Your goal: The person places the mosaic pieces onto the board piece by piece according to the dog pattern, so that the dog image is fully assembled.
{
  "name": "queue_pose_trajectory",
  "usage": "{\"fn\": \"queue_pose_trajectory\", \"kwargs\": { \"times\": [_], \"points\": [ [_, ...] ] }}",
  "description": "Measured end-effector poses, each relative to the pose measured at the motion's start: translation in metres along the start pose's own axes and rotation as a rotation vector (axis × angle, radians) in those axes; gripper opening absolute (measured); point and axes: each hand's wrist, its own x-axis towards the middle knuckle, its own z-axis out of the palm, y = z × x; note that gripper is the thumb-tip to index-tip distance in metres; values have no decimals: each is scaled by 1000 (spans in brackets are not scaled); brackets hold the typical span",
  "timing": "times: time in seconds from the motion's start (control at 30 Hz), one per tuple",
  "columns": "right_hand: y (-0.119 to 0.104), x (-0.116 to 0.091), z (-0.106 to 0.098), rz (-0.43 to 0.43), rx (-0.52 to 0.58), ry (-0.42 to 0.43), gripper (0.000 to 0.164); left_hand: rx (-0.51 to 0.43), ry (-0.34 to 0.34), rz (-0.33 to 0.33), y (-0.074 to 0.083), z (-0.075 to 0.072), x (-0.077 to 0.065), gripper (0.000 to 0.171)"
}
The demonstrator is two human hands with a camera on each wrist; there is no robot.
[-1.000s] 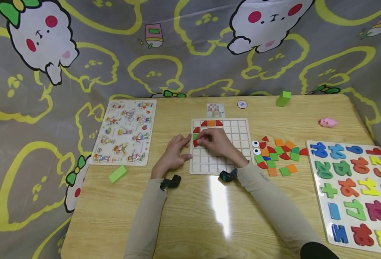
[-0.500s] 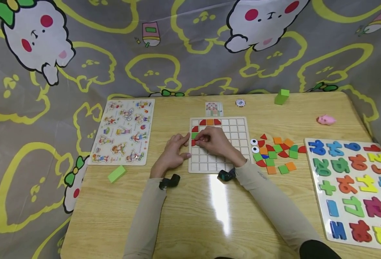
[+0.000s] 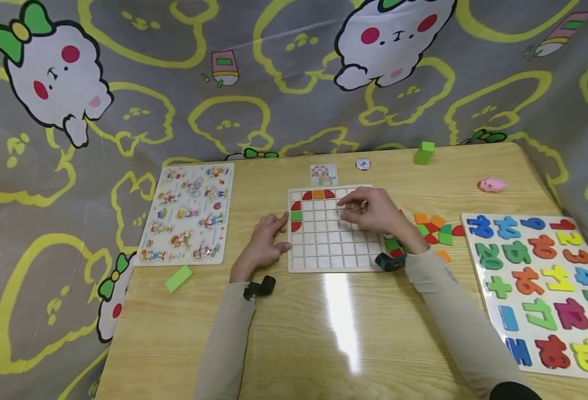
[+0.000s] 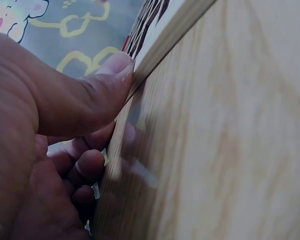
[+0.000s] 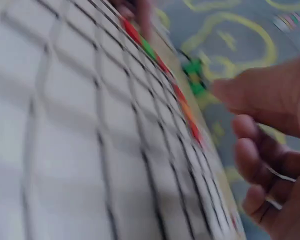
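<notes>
A white grid board (image 3: 326,240) lies mid-table. Along its top row sit an orange square (image 3: 318,194) and a red quarter-round piece (image 3: 308,195) on either side of it. Down the left column, a green square (image 3: 296,215) lies between two more red pieces. My left hand (image 3: 263,244) rests at the board's left edge, its thumb (image 4: 107,82) against the wooden side in the left wrist view. Over the right part of the board hovers my right hand (image 3: 376,211), fingers loosely bent and nothing between thumb and fingertips; the right wrist view is blurred.
Loose coloured pieces (image 3: 431,228) lie right of the board, partly behind the right forearm. A number puzzle (image 3: 516,294) stands farther right, a picture puzzle (image 3: 180,222) at left. A picture card (image 3: 323,175), round chip (image 3: 363,164), green blocks (image 3: 424,153) and pink pig (image 3: 492,184) lie around.
My right hand has left the board's left column and moved right, exposing the red piece below the green square. The left hand stays at the board's edge. The head view has shifted slightly.
</notes>
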Motion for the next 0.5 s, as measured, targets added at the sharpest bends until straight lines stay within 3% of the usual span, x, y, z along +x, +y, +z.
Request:
{"fn": "queue_pose_trajectory", "kwargs": {
  "times": [0.1,0.23,0.5],
  "points": [
    [14,-16,-27,99,-50,-22,28,2,7,-1,-2,0,-1,79],
    [30,-33,-46,189,-133,-56,32,3,17,7,-5,0,-2,78],
    [45,-52,-52,204,-192,-124,27,0,11,7,-1,4,-1,77]
  ]
}}
